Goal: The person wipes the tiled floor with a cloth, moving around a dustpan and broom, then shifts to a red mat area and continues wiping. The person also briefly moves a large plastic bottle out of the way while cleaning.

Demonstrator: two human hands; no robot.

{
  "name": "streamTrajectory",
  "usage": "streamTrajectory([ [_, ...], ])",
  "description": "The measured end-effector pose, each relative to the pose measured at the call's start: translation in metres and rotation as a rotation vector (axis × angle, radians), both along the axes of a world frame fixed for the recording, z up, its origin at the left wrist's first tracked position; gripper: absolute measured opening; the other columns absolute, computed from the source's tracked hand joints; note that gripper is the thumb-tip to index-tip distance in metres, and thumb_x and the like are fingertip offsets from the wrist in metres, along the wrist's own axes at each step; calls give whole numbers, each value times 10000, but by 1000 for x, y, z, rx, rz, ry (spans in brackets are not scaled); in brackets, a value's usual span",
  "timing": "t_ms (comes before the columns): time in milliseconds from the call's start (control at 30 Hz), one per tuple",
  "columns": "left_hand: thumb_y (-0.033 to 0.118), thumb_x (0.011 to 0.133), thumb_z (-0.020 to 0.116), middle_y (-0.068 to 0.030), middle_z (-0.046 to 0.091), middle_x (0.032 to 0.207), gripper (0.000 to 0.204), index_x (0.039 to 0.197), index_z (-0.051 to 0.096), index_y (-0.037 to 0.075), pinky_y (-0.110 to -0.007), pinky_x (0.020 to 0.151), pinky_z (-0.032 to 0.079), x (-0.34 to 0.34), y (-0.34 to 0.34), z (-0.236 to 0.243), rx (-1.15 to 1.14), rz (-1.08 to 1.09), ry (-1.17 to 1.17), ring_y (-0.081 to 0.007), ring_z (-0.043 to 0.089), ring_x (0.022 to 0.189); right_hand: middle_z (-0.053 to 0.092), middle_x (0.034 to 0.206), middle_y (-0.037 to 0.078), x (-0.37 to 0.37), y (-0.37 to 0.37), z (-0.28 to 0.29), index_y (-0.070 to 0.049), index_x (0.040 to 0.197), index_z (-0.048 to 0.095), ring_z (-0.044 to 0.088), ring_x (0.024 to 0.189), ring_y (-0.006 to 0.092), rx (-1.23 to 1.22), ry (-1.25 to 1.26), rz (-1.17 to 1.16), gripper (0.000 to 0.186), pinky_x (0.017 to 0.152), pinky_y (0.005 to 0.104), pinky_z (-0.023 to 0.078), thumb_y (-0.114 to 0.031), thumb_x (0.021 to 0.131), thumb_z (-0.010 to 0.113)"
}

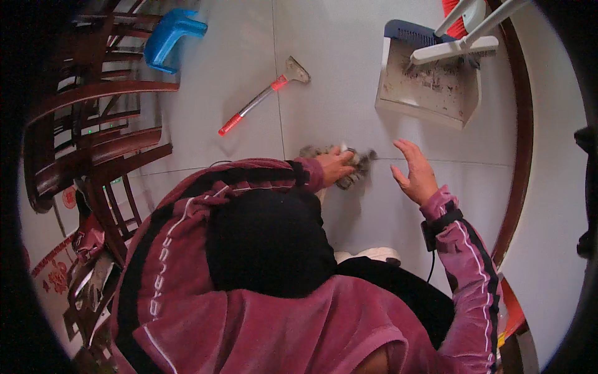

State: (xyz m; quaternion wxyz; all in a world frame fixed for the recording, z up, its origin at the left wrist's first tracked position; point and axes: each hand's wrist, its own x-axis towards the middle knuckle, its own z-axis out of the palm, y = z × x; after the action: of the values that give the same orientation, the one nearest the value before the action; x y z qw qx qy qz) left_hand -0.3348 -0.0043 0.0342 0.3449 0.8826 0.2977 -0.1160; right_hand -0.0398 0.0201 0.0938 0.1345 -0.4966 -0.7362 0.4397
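My left hand is closed on a crumpled, mottled grey bundle pressed to the tiled floor. It looks like a rag, though blur hides its exact kind. A small whitish patch and a dark tip show along it. To the right, my right hand hovers with its thumb and fingers apart, holding nothing. Beyond my left hand lies a long-handled scraper with red grips and a wide metal blade, untouched.
A pale dustpan with dark debris stands at far right, with a white-handled brush resting over it. At far left are a blue plastic object and dark wooden chairs. Brown skirting edges the right wall. My white shoe shows below.
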Motion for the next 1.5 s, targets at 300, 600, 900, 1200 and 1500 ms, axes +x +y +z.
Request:
streamTrajectory([
  [300, 112, 808, 730, -110, 358, 1455, 809, 1478, 277, 99, -398, 1082, 360, 34, 35, 76, -959, 715, -773, -261, 408, 1302, 393, 1443, 183, -56, 26, 41, -200, 1433, 415, 387, 1323, 393, 181, 180, 280, 817, 1089, 433, 362, -304, 717, 796],
  [600, 133, 791, 733, -177, 553, 1259, 609, 1346, 484, 118, -444, 957, 485, -237, 87, 22, 432, 972, 371, -365, 550, 1149, 604, 1138, 150, -163, 85, -8, -109, 1111, 662, 586, 1068, 337, 269, 493, -51, 337, 912, 406, 490, -144, 779, 703],
  [900, 37, 826, 619, -206, 565, 1028, 314, 1117, 515, 91, -522, 807, 489, -255, 77, -19, 317, 864, 579, -437, 575, 1000, 504, 1292, 74, -258, -1, -79, -234, 1012, 687, 416, 1246, 321, 501, -64, 364, 285, 887, 454, 405, -191, 732, 666],
  [1200, 122, 894, 574, -150, 548, 1157, 230, 1098, 480, 71, -496, 849, 497, -240, 65, 34, 343, 1036, 605, -365, 550, 1099, 564, 1195, 79, -1, 33, -23, -221, 998, 662, 532, 1084, 314, 344, -268, 519, 262, 852, 425, 495, -136, 751, 664],
  [1500, 126, 896, 572, -212, 574, 1025, 253, 1096, 457, 22, -492, 814, 477, -226, 72, 74, 313, 1126, 396, -422, 581, 965, 593, 1106, 86, -162, 116, 13, -193, 959, 660, 572, 1011, 314, 733, 163, 229, 234, 824, 396, 521, -121, 740, 697],
])
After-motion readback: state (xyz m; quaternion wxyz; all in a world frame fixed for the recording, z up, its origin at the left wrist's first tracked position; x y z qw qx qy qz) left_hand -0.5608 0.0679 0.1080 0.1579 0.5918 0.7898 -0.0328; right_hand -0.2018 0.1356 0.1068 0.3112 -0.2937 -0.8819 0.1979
